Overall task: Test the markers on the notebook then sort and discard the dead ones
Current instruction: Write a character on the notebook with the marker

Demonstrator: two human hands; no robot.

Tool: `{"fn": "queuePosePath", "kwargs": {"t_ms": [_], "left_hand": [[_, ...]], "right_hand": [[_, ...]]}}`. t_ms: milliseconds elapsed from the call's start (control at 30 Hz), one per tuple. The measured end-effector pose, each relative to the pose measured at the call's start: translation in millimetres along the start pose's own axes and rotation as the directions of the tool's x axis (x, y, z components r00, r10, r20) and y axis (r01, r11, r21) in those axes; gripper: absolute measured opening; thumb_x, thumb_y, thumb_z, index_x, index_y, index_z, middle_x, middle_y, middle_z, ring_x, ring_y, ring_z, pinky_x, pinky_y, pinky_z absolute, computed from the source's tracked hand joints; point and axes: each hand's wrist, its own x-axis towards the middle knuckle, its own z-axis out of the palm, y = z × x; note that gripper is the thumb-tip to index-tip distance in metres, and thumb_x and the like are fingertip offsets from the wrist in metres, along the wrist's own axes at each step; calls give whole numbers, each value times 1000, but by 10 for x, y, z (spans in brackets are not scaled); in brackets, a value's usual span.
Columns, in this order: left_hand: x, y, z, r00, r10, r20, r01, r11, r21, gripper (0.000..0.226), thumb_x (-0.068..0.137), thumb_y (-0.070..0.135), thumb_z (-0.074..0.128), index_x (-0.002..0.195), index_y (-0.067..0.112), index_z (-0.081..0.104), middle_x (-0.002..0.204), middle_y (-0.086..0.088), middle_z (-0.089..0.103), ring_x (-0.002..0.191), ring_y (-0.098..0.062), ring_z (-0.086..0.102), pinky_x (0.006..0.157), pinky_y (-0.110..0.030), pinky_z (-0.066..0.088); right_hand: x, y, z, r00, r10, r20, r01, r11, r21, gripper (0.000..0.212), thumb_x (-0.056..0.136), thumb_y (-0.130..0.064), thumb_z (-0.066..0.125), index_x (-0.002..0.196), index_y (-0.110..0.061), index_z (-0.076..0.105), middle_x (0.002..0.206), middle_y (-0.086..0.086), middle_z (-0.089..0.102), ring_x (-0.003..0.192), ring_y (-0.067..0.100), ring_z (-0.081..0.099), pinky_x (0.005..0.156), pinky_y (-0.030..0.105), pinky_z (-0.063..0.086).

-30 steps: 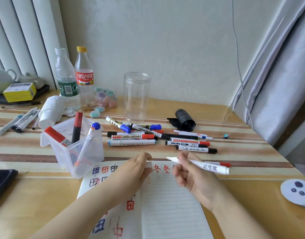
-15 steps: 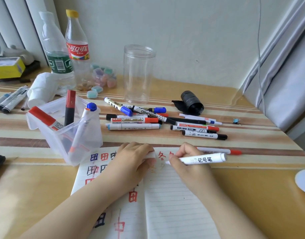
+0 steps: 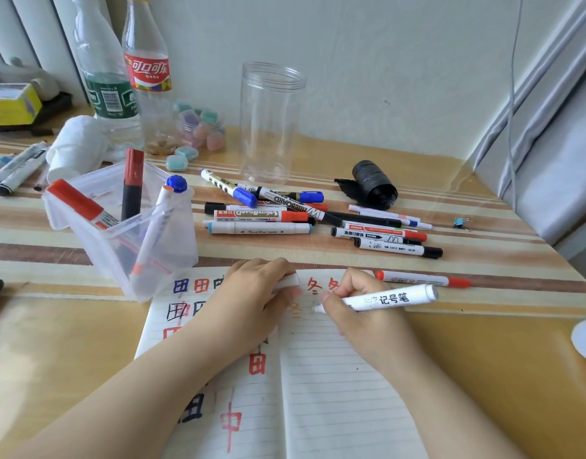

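An open lined notebook [image 3: 334, 376] lies at the table's near edge, with red, blue and black characters on it. My right hand [image 3: 357, 313] grips a white marker [image 3: 391, 298] with its tip down on the right page. My left hand [image 3: 251, 293] rests on the notebook's fold and holds the white cap [image 3: 290, 281]. A pile of several capped markers [image 3: 311, 217] lies beyond the notebook. A red-capped marker [image 3: 420, 278] lies by my right hand. A clear plastic box [image 3: 119, 233] to the left holds three markers.
A tall clear jar [image 3: 271, 124] stands behind the pile. Two bottles [image 3: 125, 84] and white tissue [image 3: 76, 147] are at back left, with more markers [image 3: 16, 167] at the far left. A black bag roll [image 3: 372, 183] lies at right, near a curtain [image 3: 550, 144].
My right hand has come down from above the page, and the marker tip now touches the right page. The camera has moved closer and lower. My left hand stays on the notebook.
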Motion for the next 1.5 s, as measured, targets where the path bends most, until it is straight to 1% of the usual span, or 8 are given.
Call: {"fn": "queuePosePath", "kwargs": {"t_ms": [300, 467, 733, 833, 1000, 1167, 1333, 1500], "left_hand": [[-5, -28, 3, 1000, -20, 7, 20, 1000, 2, 28, 90, 31, 51, 114, 16, 56, 87, 10, 46, 95, -20, 51, 81, -25, 31], [-8, -31, -1, 1000, -25, 16, 25, 1000, 12, 29, 91, 33, 49, 115, 17, 55, 88, 11, 45, 95, -18, 50, 80, -22, 29], [2, -15, -10, 1000, -14, 0, 14, 1000, 16, 26, 90, 30, 52, 110, 14, 58, 82, 11, 45, 83, -13, 45, 75, -22, 26], [-4, -17, -10, 1000, -23, 8, 23, 1000, 11, 26, 91, 30, 51, 111, 15, 57, 84, 11, 47, 85, -13, 46, 75, -22, 27], [-14, -40, -10, 999, -26, 31, 26, 1000, -2, 27, 91, 33, 49, 112, 17, 56, 87, 11, 48, 85, -10, 41, 77, -22, 28], [-13, -37, -14, 999, 15, 30, -16, 1000, 10, 23, 91, 32, 51, 105, 16, 60, 82, 13, 48, 79, -9, 42, 77, -25, 31], [-16, -58, -24, 991, 89, 96, -93, 995, 43, 30, 81, 39, 45, 93, 19, 63, 83, 20, 52, 78, -8, 50, 77, -29, 35], [-30, -41, -7, 981, 101, 167, -114, 991, 73, 24, 79, 32, 57, 95, 17, 66, 89, 4, 68, 86, -11, 57, 81, -29, 39]], "right_hand": [[10, -29, 4, 998, 8, -58, -9, 1000, -9, 30, 86, -9, 63, 64, -5, 43, 49, 10, 46, 44, 15, 37, 42, 25, 28], [22, 2, -16, 997, 29, -73, -31, 999, -23, 34, 83, -8, 63, 58, -15, 40, 42, -10, 36, 39, 6, 27, 39, 19, 22], [-38, -37, -1, 999, 46, 25, -45, 999, -14, 35, 84, -8, 62, 57, -16, 40, 42, -9, 48, 43, 9, 38, 44, 24, 28], [-27, -23, -20, 998, 45, -41, -45, 999, -1, 32, 84, -12, 63, 60, -13, 43, 49, 4, 46, 47, 15, 38, 45, 25, 30], [-3, -25, -84, 984, 49, -169, -44, 999, 32, 29, 84, -12, 64, 64, -2, 43, 49, 9, 44, 42, 11, 33, 41, 23, 28], [6, -27, -89, 988, 18, -156, -15, 1000, 25, 35, 86, -16, 64, 59, -11, 42, 41, -10, 38, 39, 4, 31, 42, 16, 26], [13, -39, -120, 990, 53, -128, -49, 998, 33, 28, 83, -9, 65, 63, -8, 45, 39, -12, 36, 36, 4, 28, 38, 15, 24], [13, -23, -118, 994, -4, -108, 3, 1000, -5, 34, 80, -8, 64, 59, -13, 38, 39, -12, 33, 38, 4, 27, 39, 17, 22]]}}
